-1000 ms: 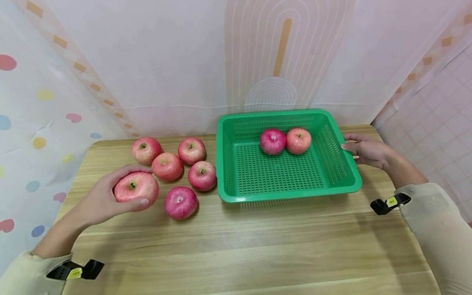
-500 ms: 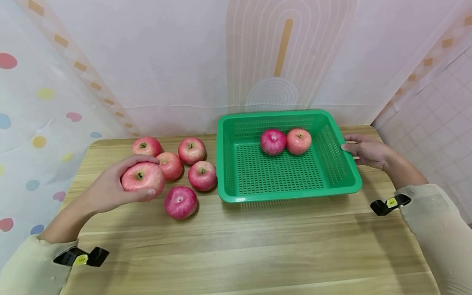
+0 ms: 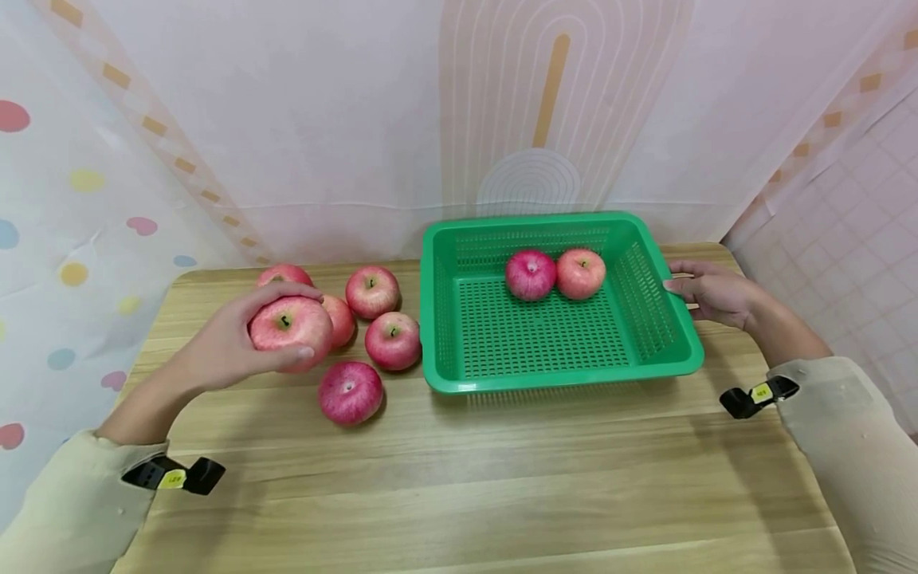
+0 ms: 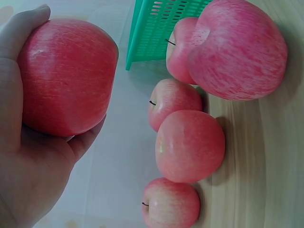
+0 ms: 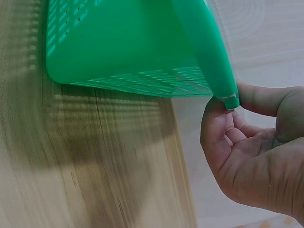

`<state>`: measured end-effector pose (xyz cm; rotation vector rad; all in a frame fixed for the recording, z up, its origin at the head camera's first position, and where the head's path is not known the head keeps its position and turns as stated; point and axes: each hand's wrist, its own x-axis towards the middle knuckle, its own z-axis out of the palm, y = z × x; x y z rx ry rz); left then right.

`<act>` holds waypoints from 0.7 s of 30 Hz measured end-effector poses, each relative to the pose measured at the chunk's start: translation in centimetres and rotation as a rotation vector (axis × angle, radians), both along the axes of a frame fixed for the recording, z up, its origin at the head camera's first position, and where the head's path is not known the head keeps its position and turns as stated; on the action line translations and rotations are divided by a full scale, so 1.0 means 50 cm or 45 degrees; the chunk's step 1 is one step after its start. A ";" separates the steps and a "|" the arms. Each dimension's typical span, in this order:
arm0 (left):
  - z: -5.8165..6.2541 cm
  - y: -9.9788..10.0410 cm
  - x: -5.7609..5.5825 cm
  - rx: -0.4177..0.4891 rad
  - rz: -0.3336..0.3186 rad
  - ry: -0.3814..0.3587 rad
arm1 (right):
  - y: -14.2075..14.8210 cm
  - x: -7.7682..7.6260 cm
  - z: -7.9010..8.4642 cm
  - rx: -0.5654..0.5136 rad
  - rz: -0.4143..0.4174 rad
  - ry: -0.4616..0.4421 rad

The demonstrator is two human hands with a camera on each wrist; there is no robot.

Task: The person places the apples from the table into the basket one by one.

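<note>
My left hand (image 3: 240,335) grips a pink-red apple (image 3: 292,331), with the thumb on its near side and the fingers round the far side. In the left wrist view the held apple (image 4: 69,78) is up off the table, apart from the others. My right hand (image 3: 717,295) pinches the right rim of a green plastic basket (image 3: 559,373); in the right wrist view thumb and fingers (image 5: 216,126) close on that rim. Inside the basket a dark pink apple (image 3: 531,275) and a lighter apple (image 3: 581,274) sit side by side near the back wall.
Left of the basket several apples lie on the wooden table (image 3: 459,478), among them a dark pink one (image 3: 351,393) in front and one (image 3: 393,341) close by the basket's left wall. A patterned cloth wall (image 3: 323,143) rises behind the table.
My left hand has carried its apple right and away from me, now overlapping the apples behind it. My right hand and the basket have stayed put.
</note>
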<state>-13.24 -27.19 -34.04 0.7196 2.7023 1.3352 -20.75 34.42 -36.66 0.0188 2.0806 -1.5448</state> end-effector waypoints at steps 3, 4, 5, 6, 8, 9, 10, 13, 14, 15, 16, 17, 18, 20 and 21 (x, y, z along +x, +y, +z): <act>0.004 0.007 -0.008 -0.011 -0.003 0.010 | 0.000 0.000 0.001 0.002 0.002 -0.002; 0.005 0.009 -0.011 -0.014 -0.006 0.017 | -0.001 0.000 0.001 0.003 0.004 -0.002; 0.006 0.012 -0.014 -0.017 -0.013 0.027 | -0.001 -0.001 0.001 0.005 0.007 -0.002; 0.008 0.015 -0.017 -0.019 -0.021 0.037 | -0.001 -0.001 0.001 0.006 0.007 -0.002; 0.011 0.020 -0.023 -0.027 -0.032 0.058 | -0.001 -0.001 0.001 0.007 0.011 -0.001; 0.013 0.022 -0.026 -0.030 -0.036 0.065 | 0.000 -0.001 0.001 0.008 0.010 -0.001; 0.015 0.024 -0.029 -0.031 -0.042 0.067 | 0.000 -0.002 0.000 0.007 0.009 -0.001; 0.022 0.031 -0.037 -0.021 -0.052 0.046 | 0.001 -0.002 0.000 0.007 0.007 0.002; 0.025 0.034 -0.040 -0.015 -0.057 0.035 | 0.001 -0.002 -0.001 0.008 0.008 0.003; 0.027 0.037 -0.043 -0.012 -0.061 0.023 | 0.001 -0.002 -0.001 0.009 0.008 0.004; 0.030 0.039 -0.047 -0.008 -0.067 0.014 | 0.001 -0.002 -0.001 0.012 0.010 0.005; 0.032 0.042 -0.050 -0.005 -0.073 0.007 | 0.001 -0.002 -0.001 0.014 0.011 0.004; 0.033 0.044 -0.054 -0.006 -0.079 0.004 | 0.001 -0.002 0.000 0.016 0.011 0.003; 0.036 0.047 -0.060 -0.004 -0.091 -0.006 | 0.000 -0.002 0.000 0.019 0.014 0.002; 0.037 0.049 -0.063 -0.001 -0.097 -0.008 | 0.000 -0.001 0.000 0.019 0.015 0.003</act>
